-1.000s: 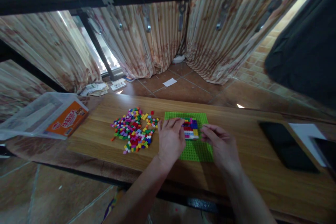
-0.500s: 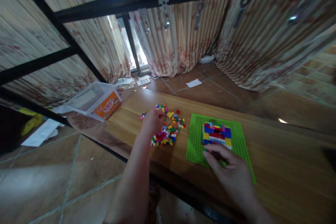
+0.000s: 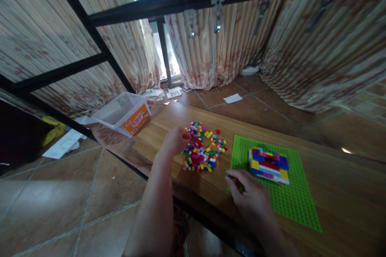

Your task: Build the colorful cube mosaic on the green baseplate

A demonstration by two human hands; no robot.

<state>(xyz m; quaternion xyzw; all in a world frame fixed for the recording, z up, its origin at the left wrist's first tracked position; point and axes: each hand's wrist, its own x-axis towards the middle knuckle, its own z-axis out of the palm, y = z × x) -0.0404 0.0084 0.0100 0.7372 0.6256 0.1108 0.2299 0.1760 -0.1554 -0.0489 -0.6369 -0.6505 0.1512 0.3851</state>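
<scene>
A heap of small coloured toy bricks point(image 3: 200, 154) lies loose on the wooden bench. My left hand point(image 3: 176, 140) is at the heap's left edge, fingers curled together; whatever is between them is hidden. A green studded baseplate point(image 3: 297, 196) lies to the right, carrying a low rectangular brick build point(image 3: 268, 164) of blue, yellow, red and white bricks, with a gap in its top. My right hand point(image 3: 249, 192) is over the plate's near-left edge, beside the build. Its thumb and index finger pinch a small dark green brick point(image 3: 227, 175).
A clear plastic box point(image 3: 120, 114) with an orange label stands at the bench's left end. Black metal bars point(image 3: 181, 2) cross in front of the striped curtains. Papers point(image 3: 233, 98) lie on the tiled floor beyond the bench point(image 3: 159, 120).
The view has shifted, so the bench appears further right. My left hand has moved from over the heap to its left edge. My right hand has drawn left, away from the build.
</scene>
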